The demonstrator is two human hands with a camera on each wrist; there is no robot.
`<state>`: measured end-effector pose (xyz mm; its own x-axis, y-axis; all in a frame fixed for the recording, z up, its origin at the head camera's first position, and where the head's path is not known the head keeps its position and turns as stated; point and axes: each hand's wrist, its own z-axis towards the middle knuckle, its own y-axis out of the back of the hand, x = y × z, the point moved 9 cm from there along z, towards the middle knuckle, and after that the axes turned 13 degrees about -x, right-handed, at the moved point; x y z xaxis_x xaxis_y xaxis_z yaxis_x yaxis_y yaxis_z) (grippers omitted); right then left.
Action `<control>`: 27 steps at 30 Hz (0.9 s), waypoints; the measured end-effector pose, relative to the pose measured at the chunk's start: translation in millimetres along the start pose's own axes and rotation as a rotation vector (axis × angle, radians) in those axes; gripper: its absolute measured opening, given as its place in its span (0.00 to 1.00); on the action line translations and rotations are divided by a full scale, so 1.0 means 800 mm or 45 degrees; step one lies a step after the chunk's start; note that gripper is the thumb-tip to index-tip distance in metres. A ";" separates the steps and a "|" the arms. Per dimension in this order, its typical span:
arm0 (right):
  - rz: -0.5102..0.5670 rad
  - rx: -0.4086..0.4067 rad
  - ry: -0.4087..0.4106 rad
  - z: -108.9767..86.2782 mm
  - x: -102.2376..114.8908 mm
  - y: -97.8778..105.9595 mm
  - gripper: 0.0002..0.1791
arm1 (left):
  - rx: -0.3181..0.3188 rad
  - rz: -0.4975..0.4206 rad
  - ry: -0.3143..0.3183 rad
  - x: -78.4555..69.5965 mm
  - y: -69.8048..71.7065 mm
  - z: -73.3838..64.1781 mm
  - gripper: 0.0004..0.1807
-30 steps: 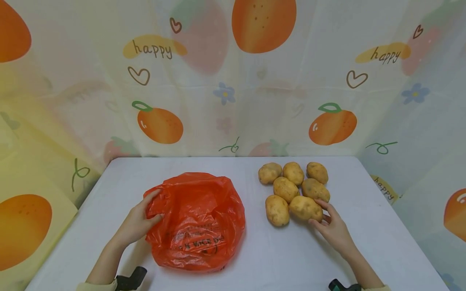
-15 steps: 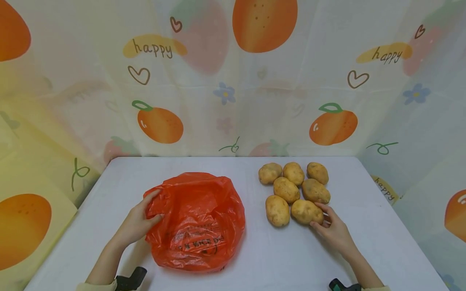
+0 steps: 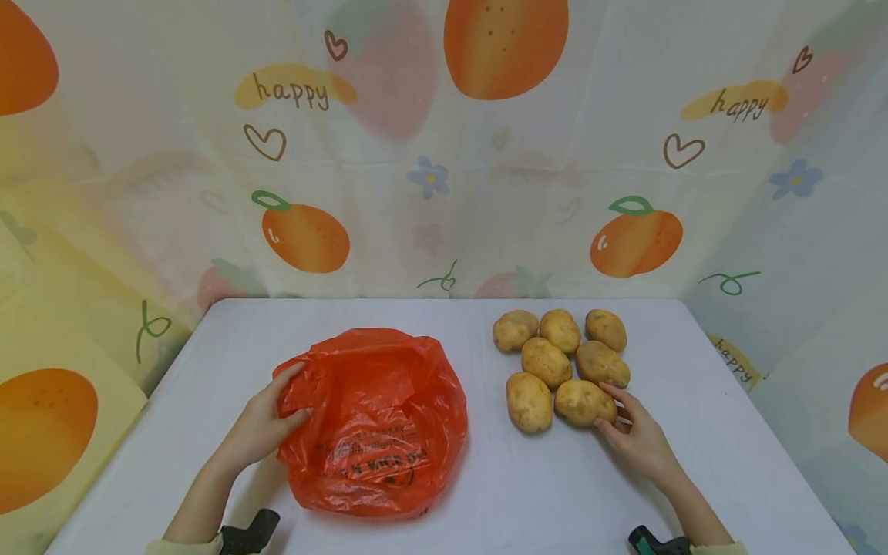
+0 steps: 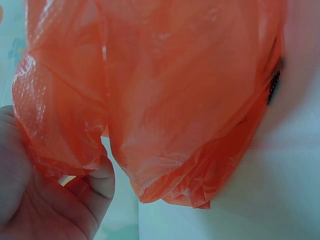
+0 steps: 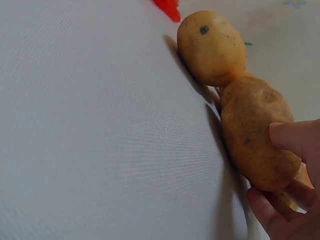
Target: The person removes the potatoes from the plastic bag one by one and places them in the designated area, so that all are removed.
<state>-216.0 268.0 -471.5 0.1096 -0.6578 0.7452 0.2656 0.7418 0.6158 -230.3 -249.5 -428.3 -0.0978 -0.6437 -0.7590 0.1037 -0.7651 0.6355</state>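
My left hand [image 3: 260, 428] holds the left side of a red plastic bag [image 3: 378, 424], which stands with its mouth spread wide and black print showing inside. In the left wrist view, a fold of the bag hangs between the thumb and the curled fingers [image 4: 101, 177]. On the right, my right hand [image 3: 637, 438] is at the right end of the nearest potato [image 3: 584, 403]. Its thumb presses on the skin of this potato [image 5: 257, 132] and its fingers curl round the lower end, as the right wrist view shows. The potato lies on the table.
Several more potatoes lie grouped behind and beside it, among them one at the front left [image 3: 529, 402] and one at the back right [image 3: 606, 331]. A white cloth covers the table [image 3: 499, 493]. Behind it hangs a fruit-patterned curtain [image 3: 444, 223].
The potato at my right hand has shifted slightly to the right, leaving a small gap to the front-left potato. My left hand and the bag have stayed in place.
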 end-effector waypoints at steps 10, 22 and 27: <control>0.007 -0.012 0.029 0.002 0.003 0.004 0.30 | 0.003 0.007 -0.007 0.000 0.000 0.001 0.38; 0.022 -0.078 0.102 -0.001 0.013 0.010 0.28 | 0.008 -0.013 0.000 0.000 0.000 0.001 0.38; 0.007 -0.132 0.126 -0.002 0.018 0.017 0.25 | 0.010 -0.022 0.002 -0.001 0.000 0.001 0.38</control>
<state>-209.7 268.2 -452.8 0.2037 -0.6672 0.7165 0.3619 0.7313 0.5781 -230.9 -248.7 -427.6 -0.0981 -0.6302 -0.7702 0.0938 -0.7763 0.6233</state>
